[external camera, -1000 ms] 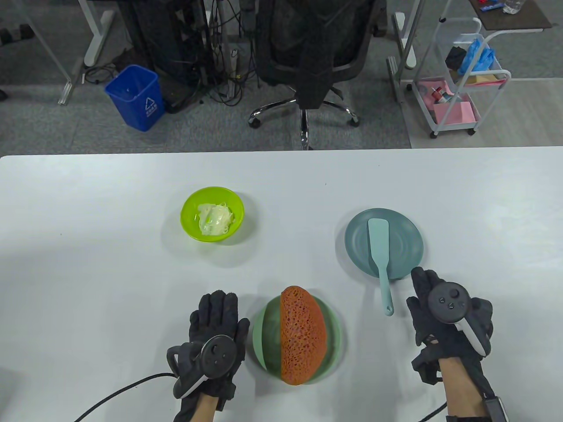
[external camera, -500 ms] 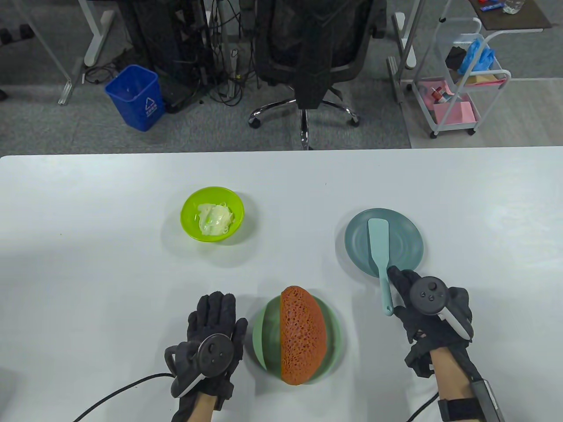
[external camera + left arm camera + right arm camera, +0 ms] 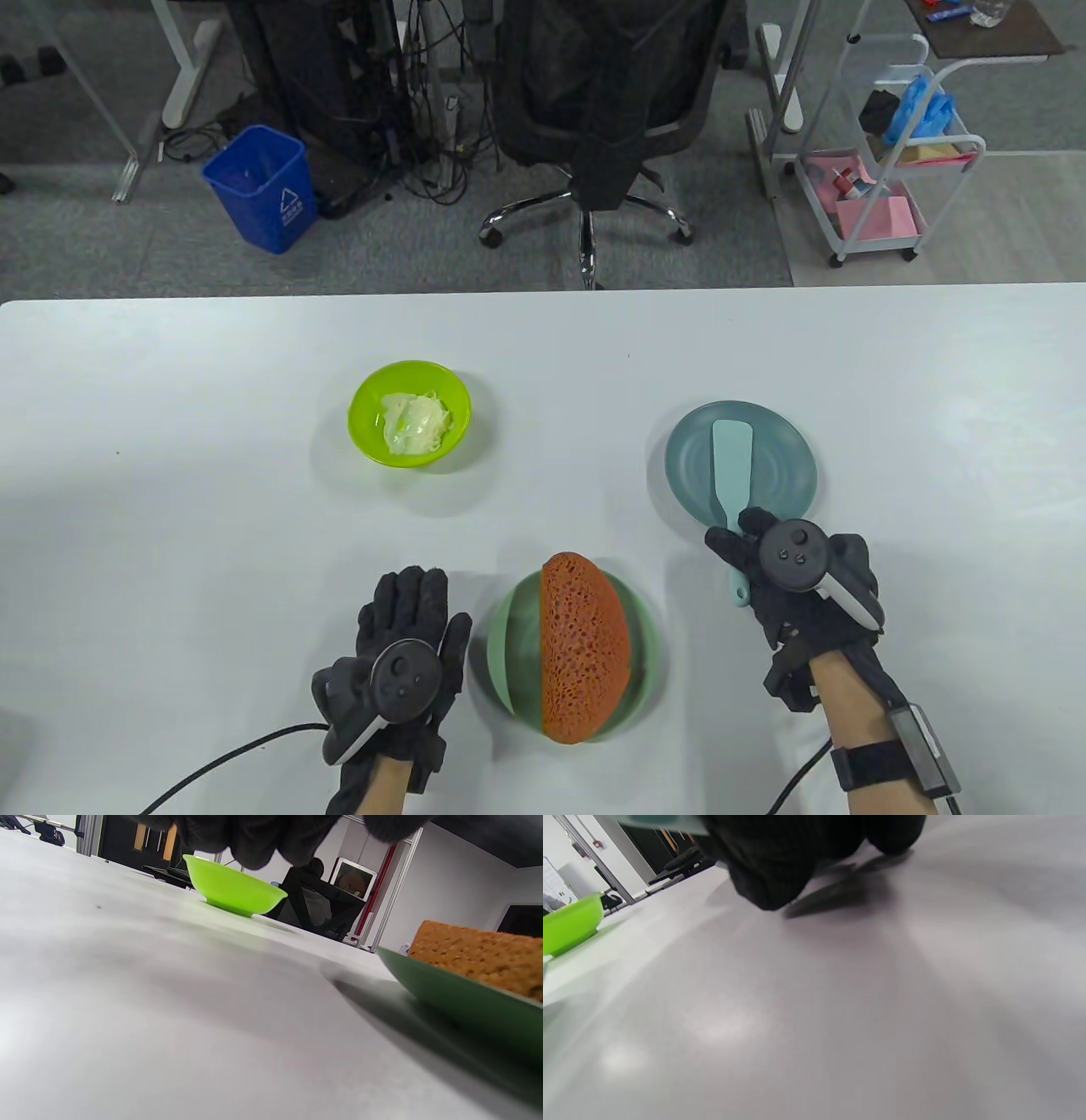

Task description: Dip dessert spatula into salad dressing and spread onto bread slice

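Here the right hand (image 3: 793,577) lies over the handle of the light teal dessert spatula (image 3: 731,471), its fingers (image 3: 728,543) curled around the shaft while the handle's end pokes out below them toward the person. Whether the grip is fully closed cannot be told from the table view, and the right wrist view shows only dark glove blur. The spatula's flat blade rests on the grey-blue plate (image 3: 789,458), pointing away from the person, with the handle reaching past the plate's near rim.

The left hand (image 3: 405,645) lies flat on the white surface (image 3: 170,475), its fingers (image 3: 411,594) straight and close together, holding nothing, just beside the green plate (image 3: 509,654). On that plate sits the bread slice (image 3: 584,645), orange-brown and porous, covering its middle and right part. In the left wrist view the bread's edge rises above the plate rim.

Farther off, to the left, stands the lime green bowl (image 3: 366,399) with pale, creamy salad dressing (image 3: 414,423) inside, well apart from both hands.
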Action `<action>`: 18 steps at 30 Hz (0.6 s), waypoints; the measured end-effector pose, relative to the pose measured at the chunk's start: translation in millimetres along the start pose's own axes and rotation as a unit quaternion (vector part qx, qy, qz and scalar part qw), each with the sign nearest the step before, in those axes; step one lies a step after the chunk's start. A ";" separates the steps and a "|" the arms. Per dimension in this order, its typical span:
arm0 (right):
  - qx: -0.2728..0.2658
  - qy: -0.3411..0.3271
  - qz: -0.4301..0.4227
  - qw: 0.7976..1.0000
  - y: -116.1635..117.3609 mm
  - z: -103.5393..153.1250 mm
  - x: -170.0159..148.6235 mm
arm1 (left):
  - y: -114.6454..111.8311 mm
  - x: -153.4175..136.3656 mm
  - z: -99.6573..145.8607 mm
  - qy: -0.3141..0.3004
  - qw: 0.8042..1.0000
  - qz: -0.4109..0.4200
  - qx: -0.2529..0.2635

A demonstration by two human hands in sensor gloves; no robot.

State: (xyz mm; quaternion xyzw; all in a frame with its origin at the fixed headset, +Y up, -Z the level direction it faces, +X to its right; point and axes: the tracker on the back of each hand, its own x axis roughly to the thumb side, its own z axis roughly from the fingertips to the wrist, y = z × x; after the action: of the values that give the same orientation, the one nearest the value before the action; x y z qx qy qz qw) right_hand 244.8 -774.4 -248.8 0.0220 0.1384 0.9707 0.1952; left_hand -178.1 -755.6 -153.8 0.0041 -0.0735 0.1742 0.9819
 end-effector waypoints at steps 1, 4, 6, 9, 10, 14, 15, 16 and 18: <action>-0.003 -0.001 -0.004 1.000 -1.0 -0.4 -0.2 | -0.2 -0.1 -0.1 0.000 1.000 0.001 0.000; -0.015 -0.009 -0.029 0.999 -5.9 -0.8 -1.0 | -0.3 -0.8 -0.4 0.001 1.000 0.003 -0.001; -0.029 -0.018 -0.048 0.998 -9.8 -0.5 -1.1 | -0.3 -1.4 -0.5 0.001 1.000 0.005 -0.002; -0.055 -0.036 -0.083 0.994 -16.9 1.2 -1.4 | -0.4 -2.0 -0.6 0.002 1.000 0.007 -0.001; -0.068 -0.044 -0.100 0.992 -19.3 2.1 -1.5 | -0.5 -2.2 -0.7 0.001 1.000 0.007 -0.002; -0.107 -0.069 -0.149 0.981 -27.8 6.4 -2.0 | -0.5 -2.6 -0.8 0.001 1.000 0.007 -0.002; -0.123 -0.080 -0.166 0.975 -30.1 8.5 -1.9 | -0.4 -2.8 -0.7 0.001 1.000 0.008 -0.002; -0.139 -0.092 -0.183 0.969 -32.8 11.5 -2.1 | -0.1 -3.2 -0.8 0.002 1.000 0.010 0.000; -0.157 -0.113 -0.211 0.958 -36.3 15.5 -1.8 | 0.3 -3.9 -1.0 0.002 1.000 0.013 0.002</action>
State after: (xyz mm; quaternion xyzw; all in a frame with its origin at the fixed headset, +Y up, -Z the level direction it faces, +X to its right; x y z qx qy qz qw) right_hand 261.5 -738.8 -244.0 0.0713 -0.0370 0.9083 0.4106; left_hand -181.8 -756.6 -155.4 0.0048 -0.0716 0.1869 0.9797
